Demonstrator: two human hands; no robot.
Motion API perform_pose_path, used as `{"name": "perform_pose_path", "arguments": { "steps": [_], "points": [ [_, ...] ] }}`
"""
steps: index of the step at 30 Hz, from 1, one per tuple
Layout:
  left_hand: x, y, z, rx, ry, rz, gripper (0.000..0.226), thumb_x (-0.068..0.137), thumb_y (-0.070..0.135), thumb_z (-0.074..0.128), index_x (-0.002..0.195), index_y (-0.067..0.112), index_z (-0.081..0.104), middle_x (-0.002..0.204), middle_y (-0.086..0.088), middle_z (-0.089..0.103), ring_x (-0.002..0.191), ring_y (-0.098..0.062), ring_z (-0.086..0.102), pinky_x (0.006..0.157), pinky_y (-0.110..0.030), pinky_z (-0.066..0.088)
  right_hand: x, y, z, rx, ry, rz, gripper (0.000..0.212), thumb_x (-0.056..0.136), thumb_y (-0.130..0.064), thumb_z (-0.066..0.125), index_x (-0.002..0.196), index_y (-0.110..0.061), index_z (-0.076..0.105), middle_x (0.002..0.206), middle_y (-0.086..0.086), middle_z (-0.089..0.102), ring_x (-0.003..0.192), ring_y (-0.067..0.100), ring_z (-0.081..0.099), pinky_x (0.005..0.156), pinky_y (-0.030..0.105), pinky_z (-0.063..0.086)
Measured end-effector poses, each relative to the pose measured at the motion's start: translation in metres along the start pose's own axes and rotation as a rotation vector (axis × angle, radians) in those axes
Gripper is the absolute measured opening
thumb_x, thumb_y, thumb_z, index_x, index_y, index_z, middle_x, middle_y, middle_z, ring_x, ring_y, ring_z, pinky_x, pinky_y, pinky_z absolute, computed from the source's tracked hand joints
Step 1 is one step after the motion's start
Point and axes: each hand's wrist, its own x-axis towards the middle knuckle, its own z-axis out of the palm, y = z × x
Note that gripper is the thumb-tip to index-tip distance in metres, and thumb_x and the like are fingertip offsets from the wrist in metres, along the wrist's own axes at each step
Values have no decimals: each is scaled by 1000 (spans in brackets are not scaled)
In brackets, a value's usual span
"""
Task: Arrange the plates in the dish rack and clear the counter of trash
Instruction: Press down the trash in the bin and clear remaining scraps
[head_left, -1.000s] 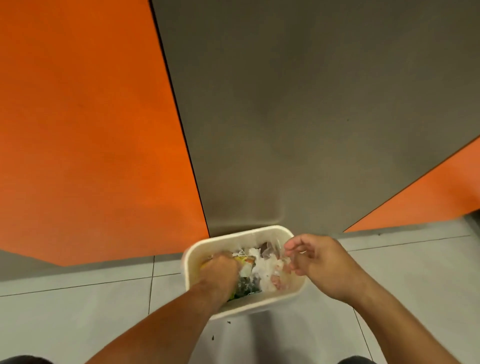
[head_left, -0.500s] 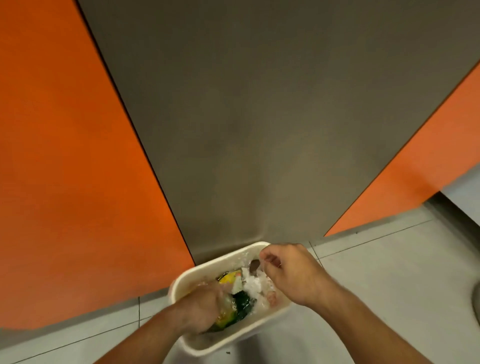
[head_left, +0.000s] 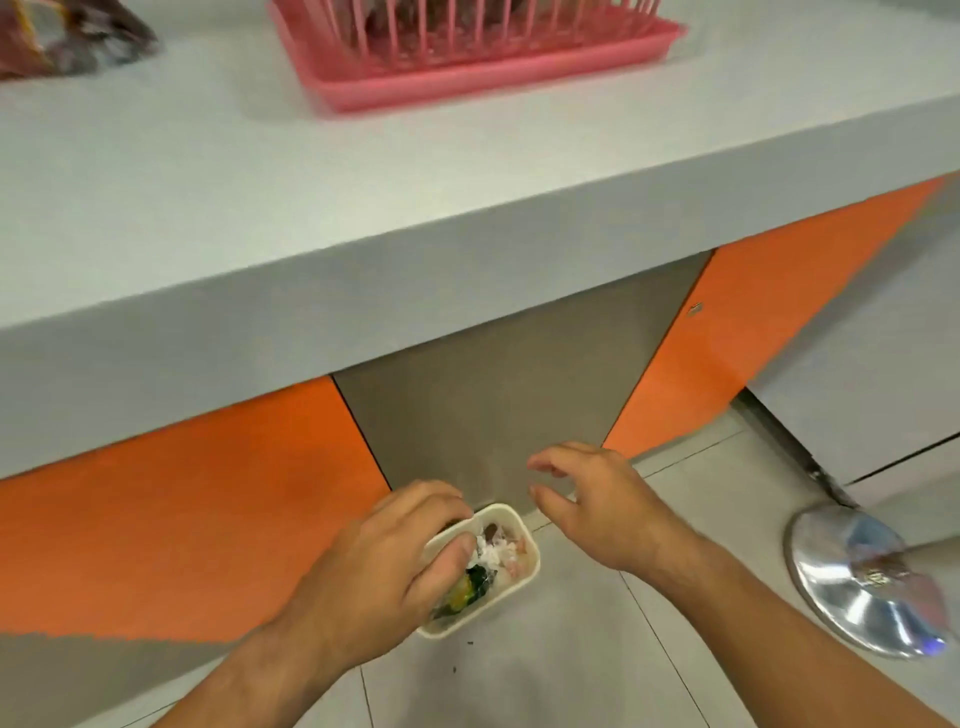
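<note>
Hovering over the white trash bin (head_left: 483, 609) on the floor: my left hand (head_left: 384, 566) curled, grip unclear; my right hand (head_left: 597, 499) loose, empty. Pink dish rack (head_left: 467, 78) on the far counter (head_left: 363, 182).

A thick pale grey surface (head_left: 363, 182) is running across the top. Orange cabinet panels (head_left: 182, 519) are sitting under it, flanking a dull grey-brown panel (head_left: 493, 405). Light grey floor tiles (head_left: 571, 675) are showing thin dark joints, and a shiny domed metal base (head_left: 857, 582) is resting on them at the right.
</note>
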Motion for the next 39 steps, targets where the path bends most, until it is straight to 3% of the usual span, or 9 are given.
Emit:
{"name": "perform_pose_path", "arguments": {
  "steps": [3,8,13,20,25,28,34,37,39],
  "points": [
    [3,53,-56,47,41,39,30,94,56,38,111,38,54,116,22,55,106,6,47,83,-4,36,-31,-37,-70,-12,30,-20,31,94,-31,57,123,-23,62,119,-11,61,109,5,54,95,25,46],
    [8,125,-133,60,98,13,55,90,69,23,117,35,57,121,21,54,110,7,47,89,-15,41,-76,-91,-166,-5,79,-65,31,95,-32,57,124,-25,61,117,-13,58,104,0,50,92,18,43],
    [15,161,-183,33,244,-11,44,89,66,32,113,38,56,111,26,53,101,7,51,84,-18,43,-92,-119,-231,-49,158,-151,34,94,-35,56,127,-26,58,121,-17,56,104,-7,45,83,2,32],
    [9,163,-200,9,298,-49,39,89,63,38,113,37,56,110,30,50,103,9,49,82,-14,43,-87,-142,-247,-25,206,-186,34,93,-38,58,125,-28,58,121,-18,56,107,-5,47,92,12,37],
    [2,125,-251,-27,442,-190,36,88,61,45,115,38,55,108,36,45,101,6,51,77,-11,40,-53,-195,-239,-30,196,-269,34,93,-38,58,125,-30,57,119,-21,55,109,-2,50,97,19,43],
    [0,81,-273,-30,479,-251,39,88,62,42,116,38,54,116,28,49,104,-1,50,82,-15,40,-20,-227,-219,-38,174,-313,34,92,-41,58,125,-31,57,117,-25,53,108,-5,49,96,16,41],
    [6,-39,-327,72,560,-236,44,85,61,42,111,31,61,114,22,54,109,7,41,87,-19,41,72,-302,-162,-37,149,-347,32,91,-44,58,122,-35,56,121,-27,48,109,-7,44,101,18,38],
    [13,-94,-375,207,689,-195,41,85,52,46,105,21,64,107,12,58,106,-6,48,88,-23,38,121,-349,-143,-90,125,-398,37,90,-47,58,125,-35,54,127,-22,45,119,-2,42,104,18,34],
    [22,-128,-405,275,671,-207,45,83,54,46,107,20,64,108,6,60,108,-16,52,91,-32,42,150,-377,-134,-116,127,-404,42,90,-49,58,129,-35,51,130,-19,43,123,1,39,104,18,33]
  ]
}}
